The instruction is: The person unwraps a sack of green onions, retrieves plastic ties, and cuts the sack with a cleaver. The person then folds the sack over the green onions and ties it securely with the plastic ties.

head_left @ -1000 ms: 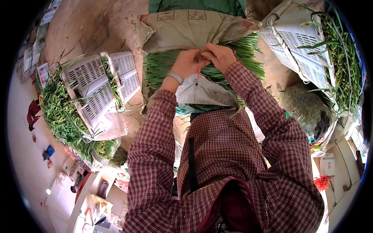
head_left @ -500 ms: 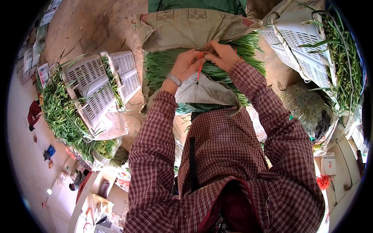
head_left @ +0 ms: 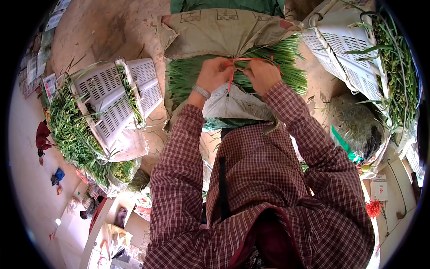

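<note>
Both my hands are at a red tie string (head_left: 247, 59) over a bundle of long green stalks (head_left: 184, 75). My left hand (head_left: 215, 74), with a metal watch at the wrist, pinches the string near where it gathers the cloth. My right hand (head_left: 264, 76) is closed on another stretch of it, a little to the right. A beige sack cloth (head_left: 215, 33) with printed boxes covers the far side of the bundle. A whitish cloth flap (head_left: 233, 104) covers the near side, and the string draws both towards the middle.
White slatted crates (head_left: 107, 98) with green stalks stand at the left. Another white crate (head_left: 345, 54) full of greens leans at the right, above a clear plastic bag (head_left: 354, 121) of greens. A green sheet (head_left: 226, 5) lies at the far edge. A person in dark red (head_left: 42, 136) is at far left.
My right hand has moved slightly right and down, away from the left hand, and a loop of red string now shows between and above them. My left hand has barely moved.
</note>
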Action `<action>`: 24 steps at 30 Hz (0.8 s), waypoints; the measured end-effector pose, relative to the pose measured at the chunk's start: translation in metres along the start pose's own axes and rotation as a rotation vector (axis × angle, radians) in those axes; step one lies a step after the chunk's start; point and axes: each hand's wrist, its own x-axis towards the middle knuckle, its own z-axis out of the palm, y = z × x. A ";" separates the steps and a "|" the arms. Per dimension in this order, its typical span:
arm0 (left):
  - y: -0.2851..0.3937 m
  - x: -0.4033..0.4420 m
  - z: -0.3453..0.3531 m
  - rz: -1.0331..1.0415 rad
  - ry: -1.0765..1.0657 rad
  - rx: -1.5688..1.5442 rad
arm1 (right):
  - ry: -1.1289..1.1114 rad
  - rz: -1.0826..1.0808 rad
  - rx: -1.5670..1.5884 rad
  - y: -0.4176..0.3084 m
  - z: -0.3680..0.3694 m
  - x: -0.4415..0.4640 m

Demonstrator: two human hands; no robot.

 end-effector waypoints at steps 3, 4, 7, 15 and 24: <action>-0.002 0.003 -0.001 -0.057 -0.035 -0.025 | 0.052 0.004 0.066 -0.011 0.018 -0.011; -0.002 0.003 -0.002 -0.086 -0.058 -0.047 | 0.099 -0.005 0.100 -0.015 0.024 -0.012; 0.001 0.006 -0.008 -0.175 -0.145 -0.028 | 0.122 0.027 0.097 -0.021 0.030 -0.011; 0.008 0.010 -0.014 -0.237 -0.221 -0.106 | 0.184 0.091 0.064 -0.027 0.027 -0.008; 0.005 0.012 -0.018 -0.253 -0.241 -0.231 | 0.204 0.138 0.083 -0.030 0.031 -0.001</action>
